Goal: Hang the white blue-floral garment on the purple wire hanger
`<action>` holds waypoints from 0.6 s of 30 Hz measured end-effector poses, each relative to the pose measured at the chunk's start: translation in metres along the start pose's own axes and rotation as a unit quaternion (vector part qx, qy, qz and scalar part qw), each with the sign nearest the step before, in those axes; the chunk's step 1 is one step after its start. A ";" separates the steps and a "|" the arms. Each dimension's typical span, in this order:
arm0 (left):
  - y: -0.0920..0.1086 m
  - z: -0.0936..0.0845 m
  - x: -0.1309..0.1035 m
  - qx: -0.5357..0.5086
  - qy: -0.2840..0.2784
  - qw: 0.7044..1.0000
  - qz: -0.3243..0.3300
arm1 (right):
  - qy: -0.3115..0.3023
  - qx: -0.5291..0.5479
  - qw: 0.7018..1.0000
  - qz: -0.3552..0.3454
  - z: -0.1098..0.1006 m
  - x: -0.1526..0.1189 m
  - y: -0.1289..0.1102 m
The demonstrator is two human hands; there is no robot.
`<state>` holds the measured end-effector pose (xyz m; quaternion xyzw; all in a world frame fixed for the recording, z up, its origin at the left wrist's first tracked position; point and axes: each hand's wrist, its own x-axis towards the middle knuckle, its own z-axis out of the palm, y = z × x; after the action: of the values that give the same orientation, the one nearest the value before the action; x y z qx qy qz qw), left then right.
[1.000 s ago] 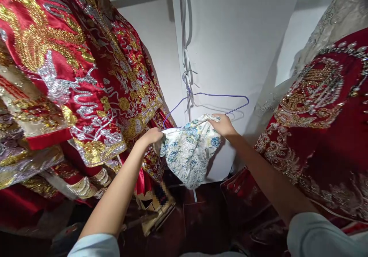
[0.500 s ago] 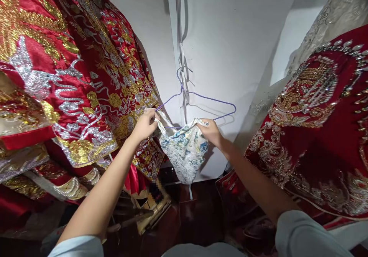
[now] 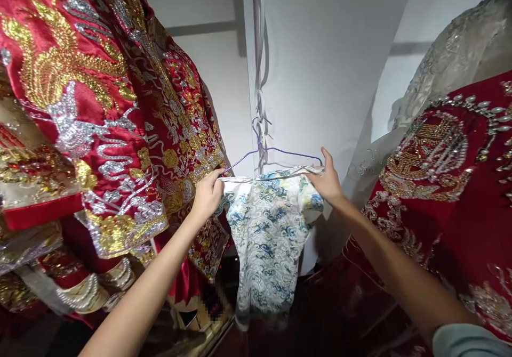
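Observation:
A white short-sleeved garment with a blue floral pattern [image 3: 266, 245] hangs spread out in front of me, its neckline stretched wide. My left hand [image 3: 208, 194] pinches its left shoulder, close to the left arm of a thin purple wire hanger [image 3: 244, 157]. On the other side, my right hand [image 3: 326, 181] grips the right shoulder edge at the hanger's right end, with the index finger pointing up. The hanger's hook rests on a white hanging strip [image 3: 260, 74] against the wall. The hanger's lower bar is hidden by the garment.
Red embroidered jackets [image 3: 176, 117] with gold and silver beading fill the left side. Shoes with pearl strings [image 3: 82, 293] sit on a shelf below them. A red beaded gown [image 3: 416, 160] stands close on the right, with a pale lace dress [image 3: 444, 64] behind. A white wall [image 3: 320, 64] is ahead.
My right hand has moved right, to the hanger's end, and the garment has gone from bunched to spread and hanging down. The hanger's right end is now largely inside the shoulder.

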<state>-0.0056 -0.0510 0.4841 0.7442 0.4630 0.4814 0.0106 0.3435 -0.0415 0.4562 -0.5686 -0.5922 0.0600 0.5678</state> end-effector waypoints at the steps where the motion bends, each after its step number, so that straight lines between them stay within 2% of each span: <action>1: 0.003 0.000 -0.002 -0.001 -0.002 1.000 0.008 | -0.009 -0.005 1.000 0.015 -0.004 0.011 0.002; 4: 0.011 -0.004 -0.004 0.027 -0.006 0.999 0.033 | -0.086 -0.010 0.996 0.013 -0.011 0.033 0.003; 6: 0.012 -0.010 -0.002 0.078 0.010 0.996 0.038 | -0.126 -0.023 0.992 0.005 -0.015 0.035 0.000; 9: 0.006 -0.021 0.008 0.145 0.050 0.988 0.021 | -0.193 -0.013 0.980 0.040 -0.024 0.024 -0.010; 13: -0.001 -0.031 0.030 0.161 0.045 0.986 -0.014 | -0.281 0.127 0.943 0.123 -0.037 0.007 -0.022; 16: 0.000 -0.030 0.041 0.135 0.052 0.989 -0.037 | -0.285 0.249 0.909 0.173 -0.029 -0.004 -0.029; 18: -0.001 -0.025 0.042 0.094 0.036 0.994 -0.050 | -0.243 0.285 0.916 0.145 -0.013 -0.015 -0.034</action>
<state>-0.0200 -0.0321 0.5267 0.7000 0.5431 0.4610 -0.0516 0.3281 -0.0717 0.4766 -0.4302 -0.5806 0.4446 0.5293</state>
